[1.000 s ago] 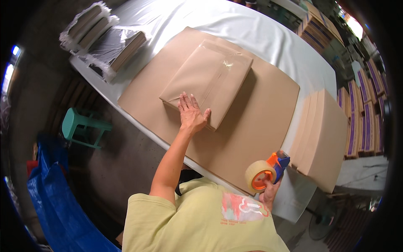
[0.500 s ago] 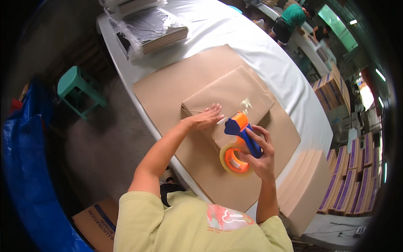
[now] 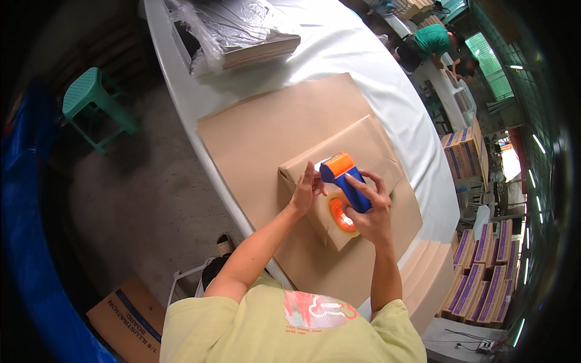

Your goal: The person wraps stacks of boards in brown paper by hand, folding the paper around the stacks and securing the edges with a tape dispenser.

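"What's being held?"

"Above the parcel (image 3: pixel 357 142), a tape dispenser (image 3: pixel 357 192) is being gripped by the closed right hand (image 3: pixel 375 218); the half-curled left hand's (image 3: pixel 304 192) hold cannot be told."

"Risk?"

"Nicks are perhaps being risked by its nearness to the dispenser's head (image 3: pixel 339 164)."

"Room?"

"Being limited left of the parcel by the table edge (image 3: pixel 185 114); beyond it, bare cloth (image 3: pixel 342 51) is being left."
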Motion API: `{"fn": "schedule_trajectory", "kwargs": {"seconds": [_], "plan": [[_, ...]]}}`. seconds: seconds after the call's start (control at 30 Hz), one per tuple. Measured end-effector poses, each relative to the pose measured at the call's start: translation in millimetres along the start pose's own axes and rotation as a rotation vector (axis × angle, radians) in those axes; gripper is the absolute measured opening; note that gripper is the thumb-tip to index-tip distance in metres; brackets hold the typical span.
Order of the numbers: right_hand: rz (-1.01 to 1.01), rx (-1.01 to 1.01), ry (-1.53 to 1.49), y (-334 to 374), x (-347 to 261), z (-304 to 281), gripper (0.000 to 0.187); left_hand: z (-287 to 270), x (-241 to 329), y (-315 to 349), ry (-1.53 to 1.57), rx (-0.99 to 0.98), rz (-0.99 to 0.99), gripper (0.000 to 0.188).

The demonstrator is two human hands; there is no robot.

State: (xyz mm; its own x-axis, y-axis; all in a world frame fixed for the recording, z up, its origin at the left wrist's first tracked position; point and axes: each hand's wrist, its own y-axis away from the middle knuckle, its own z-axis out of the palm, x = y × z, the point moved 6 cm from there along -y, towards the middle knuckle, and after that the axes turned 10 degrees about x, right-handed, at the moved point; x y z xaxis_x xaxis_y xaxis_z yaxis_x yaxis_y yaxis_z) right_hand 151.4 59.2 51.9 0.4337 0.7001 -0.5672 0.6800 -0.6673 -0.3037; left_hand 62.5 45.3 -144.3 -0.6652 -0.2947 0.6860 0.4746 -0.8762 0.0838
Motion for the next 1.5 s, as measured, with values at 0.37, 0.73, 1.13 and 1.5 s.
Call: {"fn": "schedule_trajectory", "kwargs": {"seconds": [0.37,0.73,1.13,1.5], "plan": [[-0.029,-0.095,0.072,22,11,11,0.053,12,15,-6,0.127,0.215,-0.164,0.03],[-0.173,-0.204,0.208,67,34,-17,0.042,5,26,-6,0.407,0.168,-0.167,0.041],[-0.137,-0.495,0.272,35,53,14,0.033,36,94,-7,-1.492,-0.176,0.628,0.043],[-0.165,-0.505,0.249,35,52,11,0.034,13,91,-3,-2.003,0.159,0.482,0.046]]}}
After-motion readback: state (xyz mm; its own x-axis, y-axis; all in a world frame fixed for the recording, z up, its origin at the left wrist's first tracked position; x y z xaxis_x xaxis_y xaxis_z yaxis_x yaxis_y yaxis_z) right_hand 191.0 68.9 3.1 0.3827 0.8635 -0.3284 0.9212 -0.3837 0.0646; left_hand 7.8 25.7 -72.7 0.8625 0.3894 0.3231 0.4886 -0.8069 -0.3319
